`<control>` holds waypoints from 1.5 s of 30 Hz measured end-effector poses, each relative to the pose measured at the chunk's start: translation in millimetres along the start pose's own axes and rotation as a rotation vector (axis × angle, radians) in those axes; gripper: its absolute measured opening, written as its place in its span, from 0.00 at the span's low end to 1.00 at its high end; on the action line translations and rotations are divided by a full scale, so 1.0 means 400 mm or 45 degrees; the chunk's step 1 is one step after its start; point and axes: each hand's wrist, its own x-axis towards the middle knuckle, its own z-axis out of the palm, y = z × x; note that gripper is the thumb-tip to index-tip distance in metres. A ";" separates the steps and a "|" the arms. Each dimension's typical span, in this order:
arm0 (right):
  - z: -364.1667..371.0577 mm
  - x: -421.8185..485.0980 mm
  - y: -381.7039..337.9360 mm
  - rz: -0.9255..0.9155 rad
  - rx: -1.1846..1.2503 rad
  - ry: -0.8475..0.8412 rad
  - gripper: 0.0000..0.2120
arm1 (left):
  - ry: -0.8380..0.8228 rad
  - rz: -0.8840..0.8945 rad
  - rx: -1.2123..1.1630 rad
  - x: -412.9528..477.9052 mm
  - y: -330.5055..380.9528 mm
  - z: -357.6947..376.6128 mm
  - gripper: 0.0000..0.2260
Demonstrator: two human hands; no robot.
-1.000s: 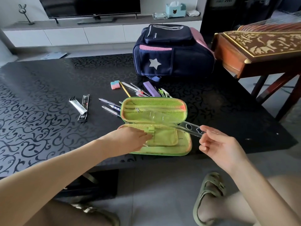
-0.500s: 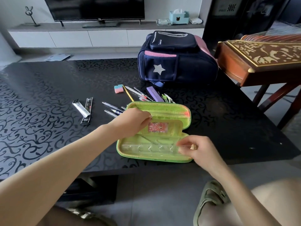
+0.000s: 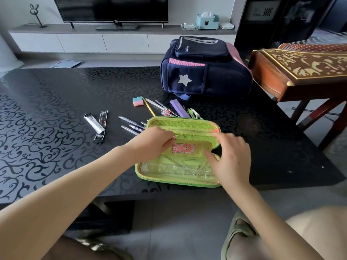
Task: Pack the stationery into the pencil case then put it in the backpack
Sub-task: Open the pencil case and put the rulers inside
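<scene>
Left of centre on the dark table (image 3: 56, 109) lie two slim packs (image 3: 98, 124), untouched and well apart from everything else. Just right of them, a few pens (image 3: 129, 123) lie with their tips toward the case's upper left corner. The left hand (image 3: 150, 141) comes in from the lower left. Its fingers curl onto the left end of the flap (image 3: 183, 148) that runs across the middle of the open green case (image 3: 174, 180), and it looks to be holding that flap. Above it, toward the backpack, an eraser (image 3: 138, 101), a yellow pencil (image 3: 149, 109), more loose pens and a purple box (image 3: 179, 108) are fanned out on the table beside the case's far edge. The case itself sits at the table's near edge in the centre of the frame. A clear ruler (image 3: 178, 170) lies in its lower half, the only item visibly packed. The right hand (image 3: 231, 156) reaches over the flap's right end with its thumb stretched toward the middle. Its fingers are blurred, so I cannot tell whether it grips or only touches. The backpack (image 3: 206, 72) stands zipped in the upper right of the table. By my judgement the task is barely begun. Nearly all the stationery is yet to go in, then the case needs zipping, the backpack opening and the case putting inside.
</scene>
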 end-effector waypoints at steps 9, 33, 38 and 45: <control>0.055 0.148 0.027 0.280 0.350 -0.544 0.10 | 0.517 0.562 -0.044 -0.070 0.042 0.023 0.08; -0.079 0.141 0.050 -0.047 0.581 -1.224 0.08 | 0.432 -0.576 -0.117 0.014 -0.141 0.008 0.12; -0.052 0.220 0.049 0.169 0.781 -0.712 0.05 | 0.036 -0.675 -0.563 0.113 -0.205 0.049 0.16; 0.006 0.349 0.044 0.148 0.659 -0.504 0.04 | 0.098 -0.272 -1.003 0.014 -0.184 -0.047 0.11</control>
